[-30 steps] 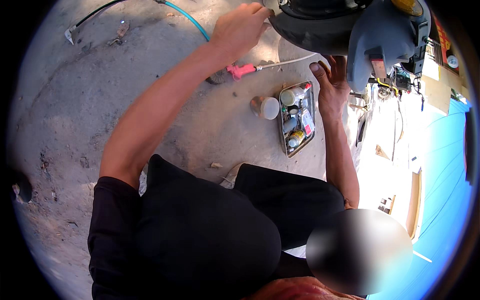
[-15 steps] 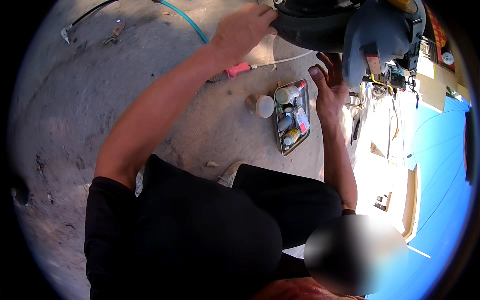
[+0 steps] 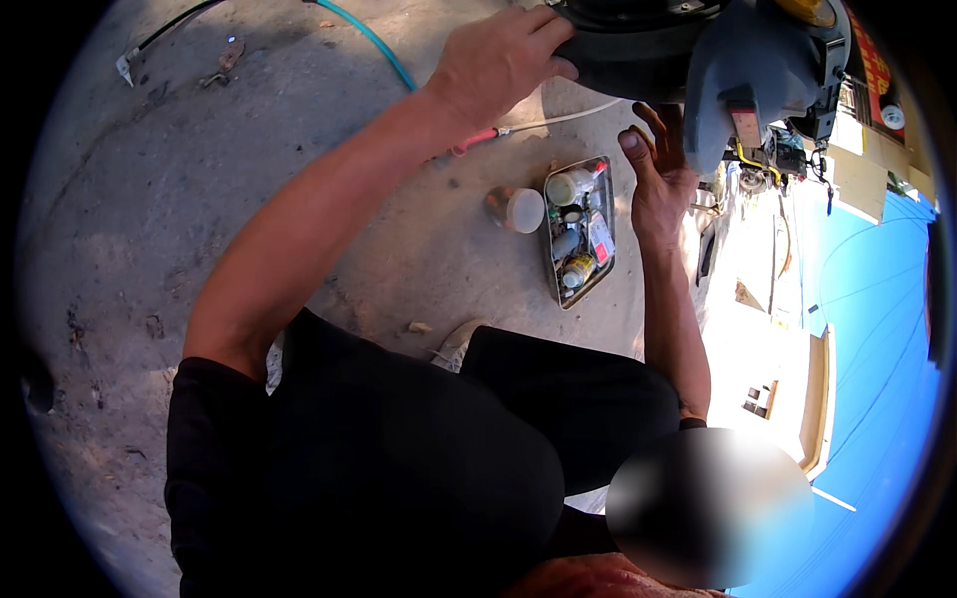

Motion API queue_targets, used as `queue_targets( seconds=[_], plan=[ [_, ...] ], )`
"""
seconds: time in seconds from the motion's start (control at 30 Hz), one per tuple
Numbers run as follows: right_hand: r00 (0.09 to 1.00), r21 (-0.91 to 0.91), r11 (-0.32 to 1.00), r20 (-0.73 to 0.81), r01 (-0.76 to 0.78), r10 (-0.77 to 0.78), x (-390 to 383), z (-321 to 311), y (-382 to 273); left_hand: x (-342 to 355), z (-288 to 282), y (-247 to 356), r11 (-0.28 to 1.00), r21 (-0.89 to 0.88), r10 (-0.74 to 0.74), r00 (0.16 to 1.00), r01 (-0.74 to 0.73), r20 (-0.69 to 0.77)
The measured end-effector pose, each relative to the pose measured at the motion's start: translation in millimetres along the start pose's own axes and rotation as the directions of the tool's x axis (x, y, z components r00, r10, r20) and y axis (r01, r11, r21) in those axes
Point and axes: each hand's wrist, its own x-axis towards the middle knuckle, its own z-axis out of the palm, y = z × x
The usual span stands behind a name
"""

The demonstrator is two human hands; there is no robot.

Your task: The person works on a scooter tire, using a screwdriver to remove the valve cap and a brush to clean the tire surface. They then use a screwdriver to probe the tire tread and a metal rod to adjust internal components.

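A black tire point(image 3: 623, 68) on a wheel fills the top of the view, partly cut off by the upper edge. On its left side my left hand point(image 3: 503, 62) curls its fingers over the rubber, thumb below. My right hand point(image 3: 660, 177) is raised beneath the tire's right part, palm up. Its thumb stands apart from the bent fingers, with nothing seen between them; whether the fingertips touch the tire cannot be made out. A dark grey plastic fender point(image 3: 738, 75) with a red reflector point(image 3: 746, 128) covers the tire's right side.
Below the tire, a metal tray point(image 3: 549, 261) of bottles and small items lies on the ground point(image 3: 179, 249). Beside it stands a jar with a pale lid point(image 3: 524, 211). A teal hose point(image 3: 374, 45) and a red connector on a pale hose point(image 3: 475, 143) lie behind my left forearm.
My left hand has shifted a little to the right and down along the tire, its forearm now covering more of the red connector. My right hand stays nearly where it was.
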Motion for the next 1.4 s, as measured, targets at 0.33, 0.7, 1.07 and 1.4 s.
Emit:
queue_targets(
  seconds=[0.33,0.7,1.07,1.4],
  plan=[
    [1.000,0.046,0.999,-0.003,0.017,-0.017,1,7,0,-17,13,-20,0.998,-0.008,-0.064,0.997,0.065,0.029],
    [1.000,0.071,0.997,-0.014,0.017,-0.016,0,3,6,-16,13,-19,0.997,-0.062,-0.049,0.999,0.049,0.010],
    [0.998,-0.033,0.999,0.055,-0.023,0.025,1,-4,6,-15,12,-18,0.997,-0.052,-0.060,0.998,0.060,0.006],
    [0.998,0.012,0.999,0.040,-0.040,0.039,0,2,6,-18,10,-21,0.997,-0.048,-0.054,0.999,0.054,0.005]
  ],
)
